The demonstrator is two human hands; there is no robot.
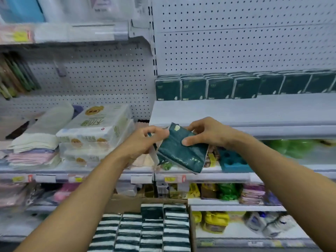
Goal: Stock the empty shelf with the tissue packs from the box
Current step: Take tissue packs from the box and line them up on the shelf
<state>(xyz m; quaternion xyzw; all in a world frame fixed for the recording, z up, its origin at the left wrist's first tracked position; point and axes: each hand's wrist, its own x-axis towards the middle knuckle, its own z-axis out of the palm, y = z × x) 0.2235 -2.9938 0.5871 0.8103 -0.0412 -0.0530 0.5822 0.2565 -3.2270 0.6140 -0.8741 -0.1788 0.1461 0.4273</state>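
A dark green tissue pack (183, 153) hangs tilted in front of the grey shelf's (245, 113) front edge. My right hand (207, 133) grips its upper right part, thumb on the face. My left hand (145, 140) holds a second, edge-on green pack (154, 151) at the first pack's left side. Along the back of the shelf stands a row of several green tissue packs (220, 88), upright. Below my arms, the cardboard box (123, 202) is full of several more green-and-white packs (151, 231).
White bulk tissue bundles (98, 128) and folded towels (32, 151) fill the left bay. A blue moulded tray (234, 160) and green items lie under the shelf. Lower shelves carry yellow and pink goods. Pegboard backs the bays.
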